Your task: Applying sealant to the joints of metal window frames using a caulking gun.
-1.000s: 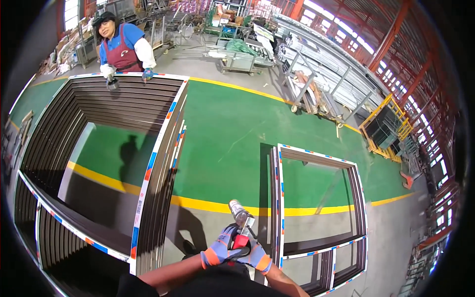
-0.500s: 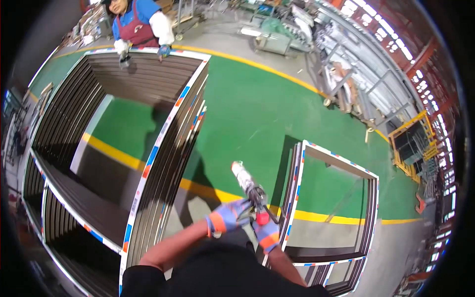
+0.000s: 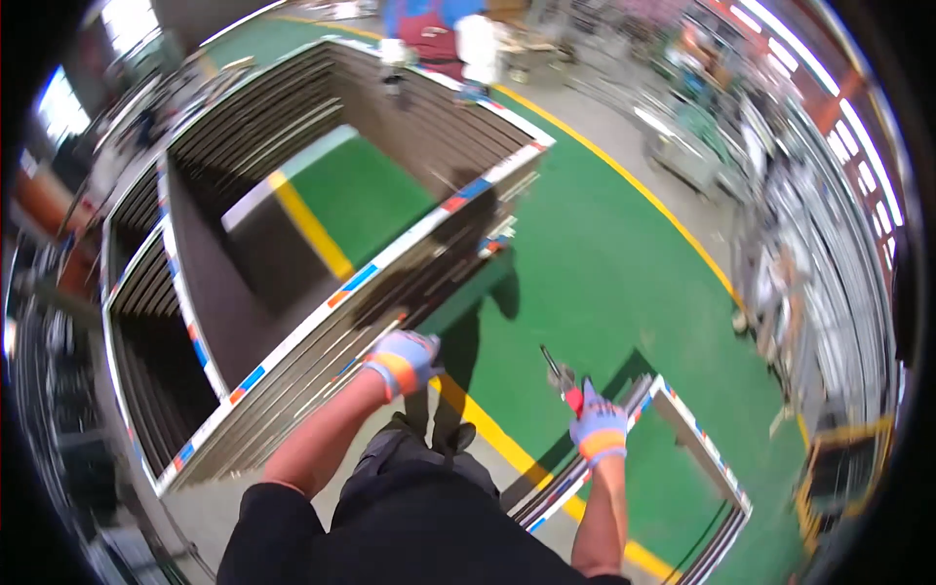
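Note:
My right hand [image 3: 598, 425], in a grey-blue and orange glove, is closed around a gun-shaped hand tool [image 3: 568, 390] with a red part and a thin dark tip. The tool points away and to the left, above the near end of the smaller frame stack [image 3: 714, 450]. My left hand [image 3: 404, 359], gloved alike, is at the near side of the large stack of frames [image 3: 390, 255]. Its fingers look curled; what they hold, if anything, is hidden. Whether this hand touches the stack I cannot tell. White edge strips with red and blue marks run along the frames.
Behind the large stack stands a person [image 3: 436, 34] in a dark red apron, hands at its far edge. Yellow lines [image 3: 492, 429] cross the green floor [image 3: 595, 253]. Long metal profiles [image 3: 829, 244] lie on racks at the right, near a yellow frame stand [image 3: 848, 478].
My hands have parted: the left has moved left and up toward the large stack, the right moved right with the tool. The white tube seen on the tool is out of sight. The view has turned.

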The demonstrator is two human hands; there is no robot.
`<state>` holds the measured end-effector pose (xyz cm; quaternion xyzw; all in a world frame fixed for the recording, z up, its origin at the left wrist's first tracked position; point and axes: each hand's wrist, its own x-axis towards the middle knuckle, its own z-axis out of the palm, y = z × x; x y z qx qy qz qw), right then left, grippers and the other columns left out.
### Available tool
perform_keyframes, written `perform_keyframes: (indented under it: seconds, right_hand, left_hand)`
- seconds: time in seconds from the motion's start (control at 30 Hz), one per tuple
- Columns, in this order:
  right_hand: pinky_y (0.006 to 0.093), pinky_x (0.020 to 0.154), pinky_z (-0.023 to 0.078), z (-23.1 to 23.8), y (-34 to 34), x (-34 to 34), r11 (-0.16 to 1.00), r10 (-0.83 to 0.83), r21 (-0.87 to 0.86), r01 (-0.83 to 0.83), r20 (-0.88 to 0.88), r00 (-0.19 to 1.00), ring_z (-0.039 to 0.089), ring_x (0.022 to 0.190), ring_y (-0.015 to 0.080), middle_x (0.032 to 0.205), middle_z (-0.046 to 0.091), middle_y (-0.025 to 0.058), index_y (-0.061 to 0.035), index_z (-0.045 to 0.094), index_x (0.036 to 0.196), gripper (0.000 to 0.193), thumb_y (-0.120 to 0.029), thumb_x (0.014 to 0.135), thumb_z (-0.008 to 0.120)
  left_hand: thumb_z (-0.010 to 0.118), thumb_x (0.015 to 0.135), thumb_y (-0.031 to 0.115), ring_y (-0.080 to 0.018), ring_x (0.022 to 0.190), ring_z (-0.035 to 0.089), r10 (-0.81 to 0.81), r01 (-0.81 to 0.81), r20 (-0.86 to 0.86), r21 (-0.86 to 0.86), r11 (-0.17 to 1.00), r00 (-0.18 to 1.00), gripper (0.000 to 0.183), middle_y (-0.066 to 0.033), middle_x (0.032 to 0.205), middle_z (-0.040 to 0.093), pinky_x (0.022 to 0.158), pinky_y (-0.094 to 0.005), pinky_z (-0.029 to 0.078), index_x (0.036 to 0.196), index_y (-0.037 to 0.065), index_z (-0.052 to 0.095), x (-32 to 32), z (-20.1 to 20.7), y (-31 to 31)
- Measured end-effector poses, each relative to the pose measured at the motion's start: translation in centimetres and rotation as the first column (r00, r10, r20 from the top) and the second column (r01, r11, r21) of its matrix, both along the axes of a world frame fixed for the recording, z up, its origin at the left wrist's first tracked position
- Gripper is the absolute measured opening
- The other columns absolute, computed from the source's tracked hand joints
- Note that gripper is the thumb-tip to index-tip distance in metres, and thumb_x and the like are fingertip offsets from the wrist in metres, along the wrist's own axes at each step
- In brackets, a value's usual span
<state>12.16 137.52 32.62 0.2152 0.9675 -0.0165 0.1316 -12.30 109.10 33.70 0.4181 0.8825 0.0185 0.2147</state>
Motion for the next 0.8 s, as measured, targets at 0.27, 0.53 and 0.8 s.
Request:
perform_keyframes:
  seconds: [0.27, 0.53, 0.8]
  right_hand:
    - [0.0445, 0.088, 0.055, -3.4, 0.1, -0.4, 0.967, 0.013, -0.255, -0.005, 0.032, 0.999, 0.072, 0.094, 0.0349, 0.099, 0.075, 0.0165, -0.0177, 0.061, 0.139, 0.065, -0.025, 0.075, 0.07]
    - [0.0314, 0.072, 0.054, -0.1, 1.5, -2.7, 0.575, -0.425, -0.811, -0.11, -0.41, 0.807, 0.066, 0.072, 0.0195, 0.083, 0.069, 0.0068, -0.005, 0.069, 0.113, 0.047, -0.01, 0.067, 0.076]
    - [0.0304, 0.048, 0.041, 1.0, 0.6, -10.3, 0.496, -0.438, -0.825, -0.272, -0.508, 0.742, 0.053, 0.053, 0.0145, 0.068, 0.058, 0.0045, -0.0012, 0.065, 0.093, 0.028, -0.003, 0.065, 0.066]
  left_hand:
    - [0.07, 0.089, 0.045, -0.0372, 0.107, 0.067, -0.155, 0.097, 0.245, 0.231, 0.968, 0.957, 0.066, -0.0185, 0.111, 0.071, 0.091, -0.0454, 0.054, 0.141, 0.007, 0.056, 5.9, -7.8, 6.0]
    - [0.085, 0.075, 0.044, -0.0337, 0.129, 0.052, -0.065, 0.029, 0.06, 0.473, 0.881, 0.996, 0.108, -0.0162, 0.135, 0.054, 0.111, -0.0472, 0.038, 0.159, 0.005, 0.03, 3.1, -5.3, 7.4]
    - [0.068, 0.087, 0.027, -0.0281, 0.11, 0.061, 0.028, 0.096, -0.21, 0.557, 0.825, 0.977, 0.066, -0.0113, 0.116, 0.06, 0.097, -0.0436, 0.047, 0.147, 0.007, 0.049, -4.8, -1.5, 5.2]
